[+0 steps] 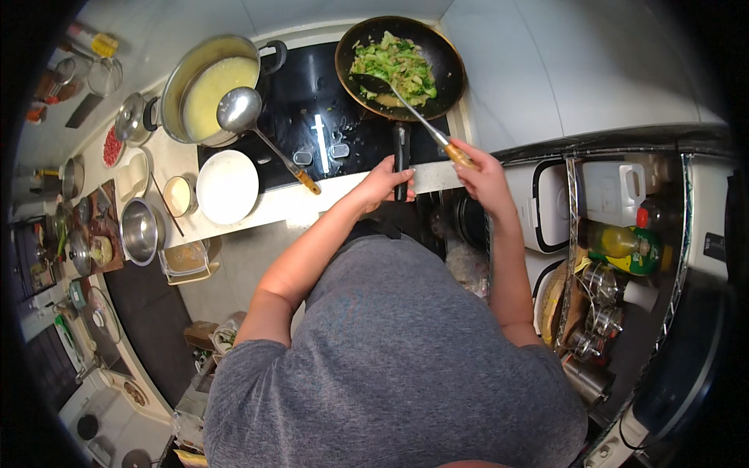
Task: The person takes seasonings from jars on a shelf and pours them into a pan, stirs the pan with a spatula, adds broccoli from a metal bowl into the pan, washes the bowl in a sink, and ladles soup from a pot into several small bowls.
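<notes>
My left hand [391, 186] grips the black handle [401, 153] of a dark frying pan [446, 64] on the right side of the cooktop. In my right hand [484, 178] is the wooden grip of a long metal spatula [413, 111]. Its dark blade reaches into the pan and touches the food. Chopped green vegetables [398, 65], mixed with small pale pieces, fill the middle of the pan, with a little brownish liquid at the near side.
A large pot [175, 88] of pale yellow liquid stands left, with a steel ladle [240, 110] across its near rim. Along the counter are a white plate [227, 187], a steel bowl [140, 229] and a red-filled dish [112, 147]. A wire shelf rack [569, 234] stands right.
</notes>
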The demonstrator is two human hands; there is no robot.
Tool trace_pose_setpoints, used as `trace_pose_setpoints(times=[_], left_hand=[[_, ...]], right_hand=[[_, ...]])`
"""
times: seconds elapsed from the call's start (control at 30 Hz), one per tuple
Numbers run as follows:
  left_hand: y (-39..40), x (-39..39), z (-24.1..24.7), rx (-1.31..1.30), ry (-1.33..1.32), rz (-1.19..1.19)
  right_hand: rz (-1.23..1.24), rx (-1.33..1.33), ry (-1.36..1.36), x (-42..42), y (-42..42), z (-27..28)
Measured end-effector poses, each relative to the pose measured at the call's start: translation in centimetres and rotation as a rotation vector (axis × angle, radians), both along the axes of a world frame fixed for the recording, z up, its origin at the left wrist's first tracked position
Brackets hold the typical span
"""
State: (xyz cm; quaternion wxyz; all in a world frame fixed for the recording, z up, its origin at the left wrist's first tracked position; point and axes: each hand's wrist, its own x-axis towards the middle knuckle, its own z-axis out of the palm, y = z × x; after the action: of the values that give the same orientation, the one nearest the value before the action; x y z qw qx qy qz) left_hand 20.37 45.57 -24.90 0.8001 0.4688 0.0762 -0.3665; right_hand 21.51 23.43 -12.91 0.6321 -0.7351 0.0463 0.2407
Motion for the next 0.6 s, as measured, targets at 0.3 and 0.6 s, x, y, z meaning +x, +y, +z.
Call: trace_pose_setpoints(times=[0.3,0.6], left_hand=[[0.2,-0.3,0.1,-0.009,0.030,0.041],[-0.2,-0.2,-0.1,-0.007,-0.023,0.025]], right_hand=[[-0.113,-0.286,-0.194,1.3,-0.6,-1.1],[0.010,-0.964,-0.614,8.5,2.0,-7.2]])
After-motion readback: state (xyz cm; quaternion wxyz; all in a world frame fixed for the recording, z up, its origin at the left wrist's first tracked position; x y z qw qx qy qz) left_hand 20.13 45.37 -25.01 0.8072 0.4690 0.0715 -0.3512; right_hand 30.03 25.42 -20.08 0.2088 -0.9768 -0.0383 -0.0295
